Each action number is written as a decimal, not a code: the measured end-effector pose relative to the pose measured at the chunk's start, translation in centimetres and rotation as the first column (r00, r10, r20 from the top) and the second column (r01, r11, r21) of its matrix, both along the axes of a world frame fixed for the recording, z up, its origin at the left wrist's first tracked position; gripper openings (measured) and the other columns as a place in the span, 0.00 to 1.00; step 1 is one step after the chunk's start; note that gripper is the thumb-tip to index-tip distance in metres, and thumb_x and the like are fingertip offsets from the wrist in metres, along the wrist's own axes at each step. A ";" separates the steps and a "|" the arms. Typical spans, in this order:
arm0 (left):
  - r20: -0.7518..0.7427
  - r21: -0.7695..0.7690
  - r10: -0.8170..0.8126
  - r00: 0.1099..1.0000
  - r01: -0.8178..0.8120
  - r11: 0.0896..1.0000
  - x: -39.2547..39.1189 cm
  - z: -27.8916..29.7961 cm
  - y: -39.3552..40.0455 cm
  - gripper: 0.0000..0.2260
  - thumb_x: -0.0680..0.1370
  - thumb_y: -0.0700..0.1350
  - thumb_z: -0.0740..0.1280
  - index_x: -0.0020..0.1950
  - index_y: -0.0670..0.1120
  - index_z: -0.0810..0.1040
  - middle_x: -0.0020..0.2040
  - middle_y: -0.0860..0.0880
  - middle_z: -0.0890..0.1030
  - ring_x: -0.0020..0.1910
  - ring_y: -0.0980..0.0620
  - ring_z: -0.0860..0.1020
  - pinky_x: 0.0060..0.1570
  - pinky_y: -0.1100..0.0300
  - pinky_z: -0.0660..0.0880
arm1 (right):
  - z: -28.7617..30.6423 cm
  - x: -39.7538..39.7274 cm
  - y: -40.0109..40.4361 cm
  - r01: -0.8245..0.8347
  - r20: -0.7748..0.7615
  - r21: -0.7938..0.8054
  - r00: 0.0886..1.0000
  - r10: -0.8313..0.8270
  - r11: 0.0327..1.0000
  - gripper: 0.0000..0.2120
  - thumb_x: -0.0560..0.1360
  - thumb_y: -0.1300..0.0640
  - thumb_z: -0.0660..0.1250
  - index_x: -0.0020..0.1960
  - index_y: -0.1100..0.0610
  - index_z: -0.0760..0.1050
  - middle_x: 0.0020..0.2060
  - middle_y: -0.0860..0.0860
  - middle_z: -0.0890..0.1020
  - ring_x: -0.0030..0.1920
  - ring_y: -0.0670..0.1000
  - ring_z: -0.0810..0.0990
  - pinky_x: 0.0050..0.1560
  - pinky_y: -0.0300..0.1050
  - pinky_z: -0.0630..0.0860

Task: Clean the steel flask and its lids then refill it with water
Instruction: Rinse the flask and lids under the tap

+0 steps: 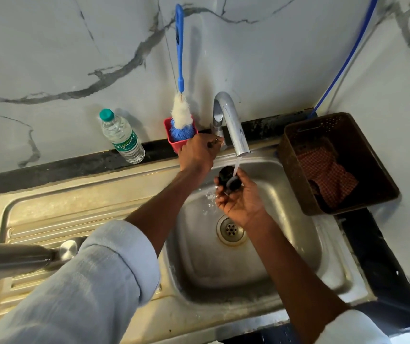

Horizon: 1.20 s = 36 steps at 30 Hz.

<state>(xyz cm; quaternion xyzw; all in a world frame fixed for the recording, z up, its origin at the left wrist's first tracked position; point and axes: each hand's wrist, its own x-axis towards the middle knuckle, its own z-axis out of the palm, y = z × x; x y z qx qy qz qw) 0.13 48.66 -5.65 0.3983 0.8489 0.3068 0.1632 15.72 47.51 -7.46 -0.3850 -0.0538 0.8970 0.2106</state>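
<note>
Water runs from the chrome tap (pixel 231 122) onto a small black flask lid (pixel 228 180), which my right hand (pixel 238 197) holds over the sink basin (pixel 285 244). My left hand (pixel 199 152) grips the tap's handle at its base. The steel flask (pixel 12 259) lies on its side on the draining board (pixel 62 219) at the left. A round steel lid (pixel 68 249) sits by the flask's mouth, partly hidden by my left sleeve.
A clear water bottle with a green cap (pixel 122 137) stands on the black ledge. A blue-handled bottle brush (pixel 180 70) stands in a red cup (pixel 176 140). A brown basket (pixel 362 135) with a checked cloth (pixel 328 175) sits right of the sink.
</note>
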 end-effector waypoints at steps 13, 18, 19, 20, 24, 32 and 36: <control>-0.080 0.016 -0.140 0.987 0.142 0.990 1.0 0.9 -1.9 0.13 0.83 0.47 0.66 0.67 0.55 0.80 0.51 0.51 0.86 0.46 0.48 0.83 0.44 0.51 0.82 | 0.4 5.0 -1.1 -0.704 0.727 0.682 0.627 -0.280 0.197 0.28 0.66 0.57 0.81 0.62 0.41 0.77 0.50 0.36 0.80 0.56 0.44 0.79 0.52 0.31 0.72; 0.070 0.035 0.094 0.993 -0.097 0.995 3.6 -2.2 -11.6 0.18 0.82 0.53 0.62 0.72 0.63 0.71 0.48 0.54 0.87 0.42 0.53 0.85 0.46 0.51 0.83 | 6.3 6.2 -1.6 -0.674 0.525 0.721 0.684 -0.507 -0.162 0.29 0.69 0.57 0.79 0.68 0.49 0.75 0.61 0.44 0.80 0.61 0.50 0.76 0.61 0.43 0.74; 0.075 0.029 0.133 0.988 -0.135 0.990 3.9 -3.0 -13.8 0.18 0.82 0.52 0.61 0.72 0.63 0.72 0.52 0.54 0.86 0.42 0.54 0.84 0.46 0.52 0.82 | 6.7 6.3 -2.0 -0.647 0.456 0.726 0.706 -0.541 -0.233 0.27 0.70 0.58 0.78 0.68 0.52 0.75 0.62 0.47 0.80 0.62 0.49 0.75 0.62 0.42 0.72; 0.071 0.019 0.167 0.983 -0.169 0.985 4.3 -3.5 -15.8 0.18 0.82 0.51 0.62 0.71 0.62 0.73 0.53 0.54 0.87 0.41 0.55 0.84 0.45 0.53 0.82 | 6.3 6.4 -2.5 -0.635 0.429 0.724 0.720 -0.546 -0.269 0.26 0.71 0.58 0.77 0.67 0.54 0.76 0.63 0.48 0.80 0.64 0.49 0.75 0.64 0.41 0.71; 0.068 0.001 0.269 0.961 -0.270 0.963 5.8 -4.1 -22.5 0.15 0.84 0.48 0.63 0.70 0.59 0.76 0.43 0.54 0.86 0.38 0.52 0.84 0.43 0.49 0.83 | 0.9 6.8 -6.0 -0.828 0.808 0.554 0.512 -0.290 0.081 0.29 0.66 0.51 0.81 0.64 0.44 0.76 0.58 0.51 0.79 0.59 0.53 0.79 0.61 0.39 0.72; 0.158 -0.003 0.381 0.911 -0.386 0.923 5.5 -3.1 -30.5 0.14 0.85 0.45 0.62 0.66 0.62 0.77 0.34 0.55 0.84 0.30 0.58 0.82 0.35 0.57 0.78 | 7.0 5.9 -8.9 -0.613 0.462 0.774 0.718 -0.521 -0.158 0.27 0.71 0.54 0.79 0.68 0.52 0.75 0.59 0.43 0.80 0.57 0.50 0.76 0.57 0.41 0.73; 0.080 -0.008 0.352 0.932 -0.353 0.936 5.1 -3.1 -32.9 0.14 0.85 0.47 0.62 0.68 0.60 0.77 0.37 0.56 0.84 0.36 0.59 0.82 0.41 0.55 0.79 | 1.7 6.3 -11.3 -0.877 0.855 0.473 0.435 -0.282 0.080 0.25 0.69 0.51 0.77 0.61 0.44 0.72 0.55 0.48 0.83 0.57 0.55 0.82 0.54 0.45 0.76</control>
